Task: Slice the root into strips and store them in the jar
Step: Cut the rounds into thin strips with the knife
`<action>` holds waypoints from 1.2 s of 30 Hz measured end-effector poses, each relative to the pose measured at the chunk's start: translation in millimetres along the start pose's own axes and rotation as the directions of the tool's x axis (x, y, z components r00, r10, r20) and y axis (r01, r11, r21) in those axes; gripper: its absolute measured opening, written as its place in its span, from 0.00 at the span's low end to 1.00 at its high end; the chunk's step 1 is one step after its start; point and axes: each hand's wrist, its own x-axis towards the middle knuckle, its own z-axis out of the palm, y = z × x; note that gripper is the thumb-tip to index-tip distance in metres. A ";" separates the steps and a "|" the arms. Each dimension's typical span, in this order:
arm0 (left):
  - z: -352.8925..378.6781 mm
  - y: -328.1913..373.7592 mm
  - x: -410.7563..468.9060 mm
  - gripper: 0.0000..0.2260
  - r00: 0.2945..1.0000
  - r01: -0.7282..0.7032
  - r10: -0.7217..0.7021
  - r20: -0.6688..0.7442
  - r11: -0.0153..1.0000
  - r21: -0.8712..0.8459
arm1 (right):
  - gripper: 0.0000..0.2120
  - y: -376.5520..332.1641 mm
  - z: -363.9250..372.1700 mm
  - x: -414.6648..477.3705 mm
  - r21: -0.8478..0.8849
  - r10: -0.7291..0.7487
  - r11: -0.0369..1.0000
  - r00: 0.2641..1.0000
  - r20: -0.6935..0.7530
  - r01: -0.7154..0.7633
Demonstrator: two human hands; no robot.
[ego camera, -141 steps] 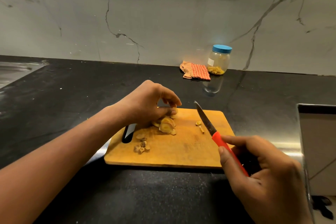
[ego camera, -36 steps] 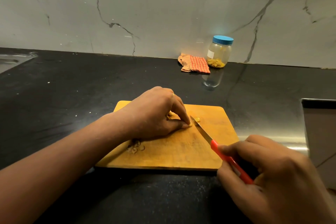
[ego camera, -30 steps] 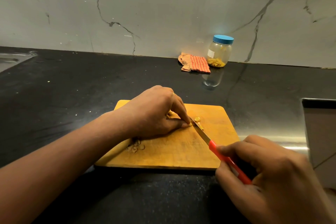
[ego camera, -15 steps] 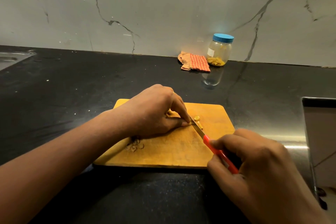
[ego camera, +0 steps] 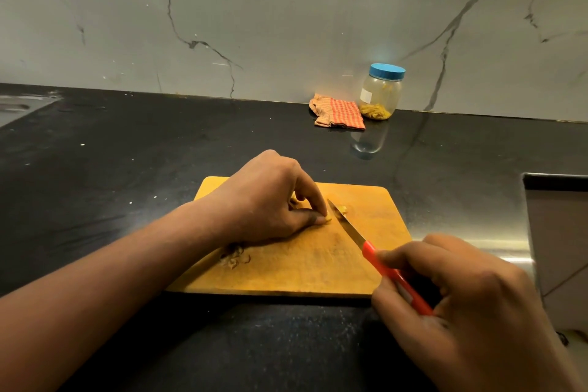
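The left hand's (ego camera: 270, 200) grip pinches the root (ego camera: 327, 219) on the board (ego camera: 318, 274); the right hand's (ego camera: 471, 305) grip clamps the knife (ego camera: 350, 232), blade just beside the root. Peel scraps (ego camera: 234, 259) lie near the left wrist; a cloth (ego camera: 339, 111) lies beside the lidded jar (ego camera: 380, 92) at the back of the table (ego camera: 127, 153).

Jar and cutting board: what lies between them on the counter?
Head view: only bare black counter between jar and cutting board; the checked cloth lies beside the jar, left of that stretch.

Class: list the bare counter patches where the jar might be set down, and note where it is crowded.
Bare: the counter left of the cutting board, and the strip between board and cloth beside the jar. Crowded: the board's middle and right, taken by left hand, knife and right hand.
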 end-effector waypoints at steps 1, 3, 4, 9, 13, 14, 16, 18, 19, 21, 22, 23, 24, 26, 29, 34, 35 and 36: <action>0.1 0.2 0.1 0.06 1.000 0.001 -0.001 0.005 1.000 0.001 | 0.06 -1.0 0.9 0.1 0.002 0.000 1.000 1.000 -0.003 0.000; -0.1 0.1 0.7 0.06 1.000 -0.006 0.006 0.009 1.000 0.006 | 0.06 -2.1 2.4 -0.8 0.012 0.000 1.000 1.000 0.000 0.000; -0.2 0.1 0.9 0.06 1.000 -0.012 0.012 0.012 1.000 0.010 | 0.06 -2.5 2.9 -1.0 0.014 0.000 1.000 1.000 0.006 0.000; -1.4 -0.4 1.8 0.06 0.999 -0.020 0.020 0.033 1.000 0.020 | 0.06 -0.4 5.3 -1.8 0.025 0.005 1.000 1.000 0.031 -0.005; -2.0 -0.5 2.8 0.06 0.999 -0.026 0.025 0.045 0.999 0.026 | 0.06 -0.4 4.5 -2.2 0.024 0.008 1.000 0.999 0.040 -0.009; -2.2 -0.3 2.8 0.06 0.999 -0.026 0.025 0.047 0.999 0.025 | 0.06 -0.6 4.1 -2.2 0.023 0.009 1.000 0.999 0.043 -0.010; -2.6 -0.1 2.6 0.06 0.998 -0.025 0.024 0.050 0.999 0.023 | 0.06 -0.9 3.9 -2.2 0.020 0.009 1.000 0.999 0.050 -0.010; -2.8 -0.2 2.3 0.06 0.998 -0.025 0.024 0.053 0.999 0.023 | 0.07 -1.1 4.9 -1.8 0.017 0.006 1.000 0.999 0.052 -0.007; -2.8 -0.2 2.0 0.06 0.998 -0.025 0.024 0.055 0.999 0.022 | 0.07 -1.0 6.0 -1.3 0.019 0.007 1.000 0.999 0.053 -0.008; -3.0 0.4 2.0 0.06 0.998 -0.027 0.026 0.058 0.999 0.023 | 0.07 -1.3 9.5 0.0 0.015 0.013 1.000 0.998 0.066 -0.014; -3.2 0.6 2.0 0.06 0.998 -0.028 0.026 0.058 0.999 0.025 | 0.07 -1.7 11.7 1.2 0.008 0.015 1.000 0.996 0.083 -0.015; -3.4 0.7 2.1 0.06 0.998 -0.028 0.027 0.058 0.999 0.028 | 0.07 -2.0 14.0 2.5 0.001 0.017 1.000 0.994 0.105 -0.017; -3.5 0.7 2.2 0.06 0.998 -0.028 0.026 0.058 0.999 0.030 | 0.07 -2.5 15.7 4.2 -0.005 0.021 1.000 0.992 0.126 -0.021; -3.2 0.1 2.1 0.06 0.998 -0.025 0.023 0.053 0.999 0.030 | 0.07 -2.7 16.7 6.2 -0.016 0.027 1.000 0.989 0.144 -0.025; -1.9 -0.1 1.6 0.06 0.999 -0.013 0.012 0.037 1.000 0.025 | 0.06 -1.3 11.4 3.7 -0.019 0.013 1.000 0.993 0.115 -0.011; -1.8 1.7 0.3 0.06 1.000 0.001 -0.001 0.023 1.000 0.027 | 0.06 2.3 1.8 -3.1 -0.020 0.014 1.000 1.000 0.026 -0.014; -1.9 2.3 0.1 0.06 1.000 0.000 -0.001 0.023 0.999 0.032 | 0.06 2.4 1.7 -3.3 -0.020 0.017 1.000 1.000 0.013 -0.017; -1.8 3.0 0.0 0.06 1.000 0.002 -0.003 0.025 0.999 0.034 | 0.06 1.7 1.8 -3.0 -0.017 0.021 1.000 1.000 0.002 -0.021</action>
